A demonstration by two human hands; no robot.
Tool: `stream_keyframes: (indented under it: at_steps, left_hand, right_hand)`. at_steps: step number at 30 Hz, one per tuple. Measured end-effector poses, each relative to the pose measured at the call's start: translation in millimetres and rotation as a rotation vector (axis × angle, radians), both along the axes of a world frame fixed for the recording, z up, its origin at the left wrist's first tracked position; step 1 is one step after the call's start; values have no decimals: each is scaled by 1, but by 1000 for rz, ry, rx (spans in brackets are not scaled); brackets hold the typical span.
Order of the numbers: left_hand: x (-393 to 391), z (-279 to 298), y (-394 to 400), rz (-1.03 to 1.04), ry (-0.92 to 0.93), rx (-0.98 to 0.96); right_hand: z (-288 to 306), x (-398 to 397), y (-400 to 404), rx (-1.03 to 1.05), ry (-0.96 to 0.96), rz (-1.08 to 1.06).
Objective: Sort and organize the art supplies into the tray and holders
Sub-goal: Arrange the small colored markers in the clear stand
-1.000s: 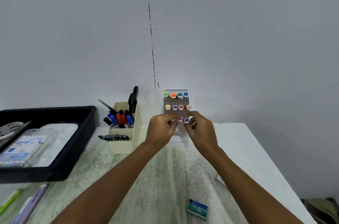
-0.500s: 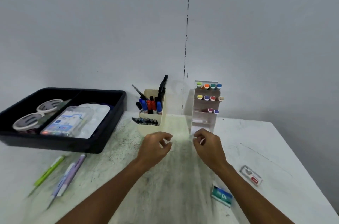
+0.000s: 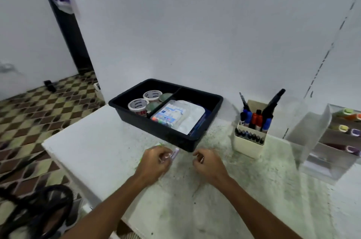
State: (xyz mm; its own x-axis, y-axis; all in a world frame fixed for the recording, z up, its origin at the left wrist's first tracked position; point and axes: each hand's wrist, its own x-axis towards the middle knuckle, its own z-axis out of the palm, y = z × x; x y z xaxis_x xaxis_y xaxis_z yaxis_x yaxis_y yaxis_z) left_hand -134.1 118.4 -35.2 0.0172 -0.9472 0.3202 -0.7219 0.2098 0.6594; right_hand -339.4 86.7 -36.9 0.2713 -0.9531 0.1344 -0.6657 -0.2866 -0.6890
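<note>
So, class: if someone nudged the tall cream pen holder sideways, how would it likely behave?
The cream pen holder looks narrow and tall, loaded with upright markers, so it may tip rather than slide. It probably feels light, being thin plastic.

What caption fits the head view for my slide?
Left hand grips a lilac pen before the black tray; right hand curls beside it, holding nothing visible.
</note>
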Motion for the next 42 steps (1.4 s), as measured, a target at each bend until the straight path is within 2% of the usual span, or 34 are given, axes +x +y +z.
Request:
stream_keyframes:
  at_steps: [6,10,13,18,21,27,37,40,42]
  left_hand:
    - [32,-5,-3,-45,-106,155]
    - [36,-10,-14,-129,-216,213]
    - [35,-12,-21,-150,-200,309]
    - [30,-5,-33,-211,-271,435]
    - [26,0,-38,-236,-280,435]
    - [-1,-4,-33,-259,-210,377]
    - [-118,26,-29,-512,-42,397]
    - [-164,39,-29,-600,12,346]
    - [-192,50,-28,-656,79,321]
  right_hand:
    - [-12,64,-19,168,165,97]
    - [-13,75,-26,129,368,130]
    - [-14,73,-25,78,473,123]
    - [-11,46,-23,12,511,122]
    - [-3,24,-19,47,501,137]
    - [8,-33,1,165,296,122]
    - [42,-159,49,397,-504,-99]
    - [57,-194,66,379,-648,-203]
    - [67,-214,76,284,-703,-305]
